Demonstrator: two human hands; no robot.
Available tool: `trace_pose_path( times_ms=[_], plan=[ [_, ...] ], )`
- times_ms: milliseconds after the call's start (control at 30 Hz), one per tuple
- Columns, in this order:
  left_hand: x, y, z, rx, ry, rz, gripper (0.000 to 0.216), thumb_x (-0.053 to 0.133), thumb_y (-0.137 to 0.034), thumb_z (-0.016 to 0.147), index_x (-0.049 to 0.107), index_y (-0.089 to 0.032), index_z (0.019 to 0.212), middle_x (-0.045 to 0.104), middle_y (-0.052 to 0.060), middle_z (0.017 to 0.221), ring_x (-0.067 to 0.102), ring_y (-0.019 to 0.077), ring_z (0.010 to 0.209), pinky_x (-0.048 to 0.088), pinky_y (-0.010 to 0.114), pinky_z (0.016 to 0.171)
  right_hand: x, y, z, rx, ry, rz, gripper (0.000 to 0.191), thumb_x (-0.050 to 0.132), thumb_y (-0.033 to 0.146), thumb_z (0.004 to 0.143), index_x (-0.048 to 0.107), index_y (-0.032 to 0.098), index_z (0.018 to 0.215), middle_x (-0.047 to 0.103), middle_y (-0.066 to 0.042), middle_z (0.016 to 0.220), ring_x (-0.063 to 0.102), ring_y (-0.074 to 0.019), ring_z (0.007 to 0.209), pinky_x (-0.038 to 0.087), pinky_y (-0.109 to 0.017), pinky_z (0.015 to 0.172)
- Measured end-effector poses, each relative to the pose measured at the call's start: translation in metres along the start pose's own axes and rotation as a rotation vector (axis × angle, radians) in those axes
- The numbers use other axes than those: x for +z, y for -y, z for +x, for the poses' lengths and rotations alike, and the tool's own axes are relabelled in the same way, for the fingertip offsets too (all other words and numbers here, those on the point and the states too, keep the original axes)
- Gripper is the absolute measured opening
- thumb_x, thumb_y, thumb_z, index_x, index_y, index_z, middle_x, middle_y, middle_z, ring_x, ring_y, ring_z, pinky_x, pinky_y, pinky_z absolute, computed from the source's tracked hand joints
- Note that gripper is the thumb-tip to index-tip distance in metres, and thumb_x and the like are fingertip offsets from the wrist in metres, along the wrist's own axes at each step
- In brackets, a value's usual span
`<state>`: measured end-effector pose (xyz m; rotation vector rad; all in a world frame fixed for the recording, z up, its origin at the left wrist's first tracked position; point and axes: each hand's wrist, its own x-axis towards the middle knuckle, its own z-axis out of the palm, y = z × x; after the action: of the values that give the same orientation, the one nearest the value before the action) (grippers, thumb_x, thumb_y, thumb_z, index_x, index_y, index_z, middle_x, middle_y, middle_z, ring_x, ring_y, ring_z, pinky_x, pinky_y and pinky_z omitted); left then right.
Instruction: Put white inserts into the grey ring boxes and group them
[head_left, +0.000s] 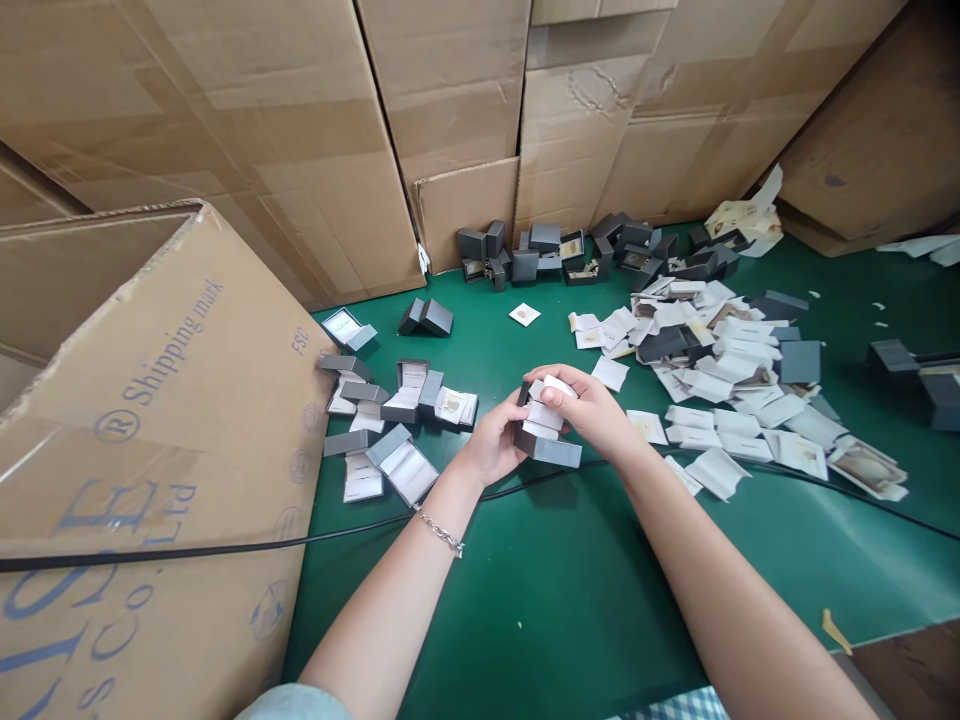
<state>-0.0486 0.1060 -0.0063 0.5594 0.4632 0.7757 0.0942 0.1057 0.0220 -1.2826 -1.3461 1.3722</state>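
My left hand [495, 440] and my right hand [592, 405] meet over the green table [570, 580], both closed on one small grey box [547, 447] with a white lining. The left hand grips the box from its left side. The right hand's fingers press a white insert [559, 385] at the top of the open box. A thin bracelet [441, 532] circles my left wrist.
Several open grey boxes [390, 430] lie left of my hands, and more [570, 250] are piled at the back. White cards [720, 400] are scattered to the right. A large cardboard carton [150, 450] stands on the left, with stacked cartons [450, 100] behind. A black cable [225, 547] crosses the table.
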Motion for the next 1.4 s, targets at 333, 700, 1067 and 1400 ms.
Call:
trace_pose_path(
  times_ms=[333,700,1067,1400],
  plan=[
    [0.000,-0.001,0.000,-0.017,-0.018,0.052,0.042,0.052,-0.017,0.067,0.056,-0.021,0.109,0.063,0.003,0.087,0.061,0.0190,0.076,0.045,0.029,0.067,-0.002,0.001,-0.001,-0.033,0.002,-0.030,0.041,0.061,0.054,0.071,0.063,0.018,0.091,0.060,-0.006,0.097,0.049,-0.0091,0.060,0.038,-0.018,0.041],
    [0.006,-0.004,0.000,-0.008,-0.127,0.079,0.038,0.051,-0.014,0.063,0.058,-0.019,0.100,0.058,-0.001,0.077,0.056,0.0122,0.065,0.040,0.023,0.058,-0.001,-0.005,0.002,-0.156,-0.010,-0.109,0.032,0.059,0.048,0.077,0.064,0.019,0.089,0.060,-0.006,0.105,0.057,-0.0151,0.081,0.047,-0.025,0.062],
    [0.010,-0.002,-0.001,0.022,-0.205,0.136,0.036,0.052,-0.017,0.065,0.058,-0.020,0.100,0.055,-0.001,0.075,0.051,0.0120,0.064,0.038,0.024,0.060,0.001,-0.007,0.003,-0.202,-0.036,-0.052,0.024,0.064,0.043,0.074,0.066,0.020,0.081,0.062,-0.005,0.101,0.058,-0.0184,0.094,0.047,-0.031,0.079],
    [0.006,-0.006,0.000,0.131,-0.264,0.012,0.037,0.050,-0.013,0.066,0.054,-0.024,0.101,0.057,-0.002,0.081,0.054,0.0109,0.069,0.041,0.021,0.060,-0.001,-0.005,0.001,-0.382,-0.261,-0.452,0.014,0.063,0.033,0.075,0.068,0.022,0.084,0.060,-0.004,0.093,0.058,-0.0171,0.082,0.048,-0.031,0.070]
  ],
)
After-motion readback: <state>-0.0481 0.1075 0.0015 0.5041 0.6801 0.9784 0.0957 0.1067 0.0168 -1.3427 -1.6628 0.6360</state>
